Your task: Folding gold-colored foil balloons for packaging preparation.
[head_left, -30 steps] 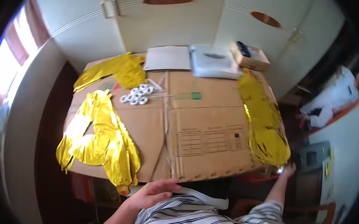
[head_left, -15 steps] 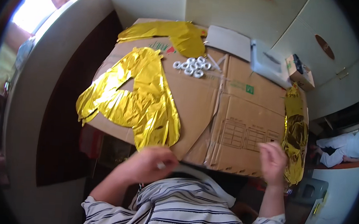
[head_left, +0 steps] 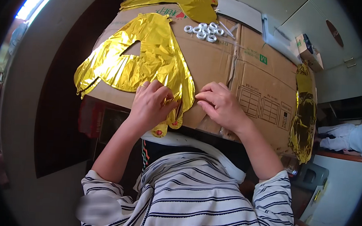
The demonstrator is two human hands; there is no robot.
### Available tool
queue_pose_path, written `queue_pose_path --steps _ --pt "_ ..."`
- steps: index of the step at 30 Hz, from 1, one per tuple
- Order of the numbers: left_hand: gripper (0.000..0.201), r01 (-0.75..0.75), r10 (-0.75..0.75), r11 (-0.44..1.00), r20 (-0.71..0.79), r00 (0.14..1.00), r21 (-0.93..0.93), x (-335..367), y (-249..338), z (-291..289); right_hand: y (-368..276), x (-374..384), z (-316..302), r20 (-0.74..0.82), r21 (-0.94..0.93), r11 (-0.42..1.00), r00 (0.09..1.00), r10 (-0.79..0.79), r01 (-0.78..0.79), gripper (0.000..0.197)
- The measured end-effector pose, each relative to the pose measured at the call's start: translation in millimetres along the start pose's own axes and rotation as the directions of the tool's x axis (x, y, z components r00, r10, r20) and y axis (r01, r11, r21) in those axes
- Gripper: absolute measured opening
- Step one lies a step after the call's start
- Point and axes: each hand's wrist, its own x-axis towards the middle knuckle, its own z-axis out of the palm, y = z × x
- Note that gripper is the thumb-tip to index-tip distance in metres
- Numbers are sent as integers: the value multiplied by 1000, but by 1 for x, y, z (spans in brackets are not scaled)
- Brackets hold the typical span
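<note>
A flat, shiny gold foil balloon (head_left: 121,70) with a triangular hole spreads over the left part of the cardboard. My left hand (head_left: 151,105) lies on its near right part, fingers curled and closed on wrinkled foil. Below that hand, two rounded foil ends with small red marks hang at the cardboard's near edge. Just right of the balloon, my right hand (head_left: 222,105) is closed in a pinch of thumb and forefinger. Whatever it may hold is too small to make out. Several small white rolls (head_left: 204,31) sit in a cluster beyond my hands.
Flattened brown cardboard (head_left: 255,78) covers the work surface. Another gold foil balloon (head_left: 191,6) lies at the back, and a long folded gold foil piece (head_left: 303,116) along the right edge. A clear plastic box (head_left: 279,38) and a small carton (head_left: 309,52) stand at the back right.
Both hands have moved forward over the cardboard, the right one also leftward toward the balloon. My left hand now grips the foil. The view has tilted, so the cardboard sits higher.
</note>
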Motion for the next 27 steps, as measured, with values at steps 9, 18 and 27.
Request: queue_pose_path --steps 9,18,27 --pt "22 154 -122 958 140 983 -242 -11 1 -34 -44 -15 27 -144 36 999 989 28 -23 13" --pt "15 -180 195 960 52 979 -216 -21 -27 -20 -39 -2 33 -76 -224 973 994 -77 58 19" --pt "20 456 -300 708 355 885 -539 1 -16 -35 -52 -2 39 -242 -203 969 951 -192 144 19"
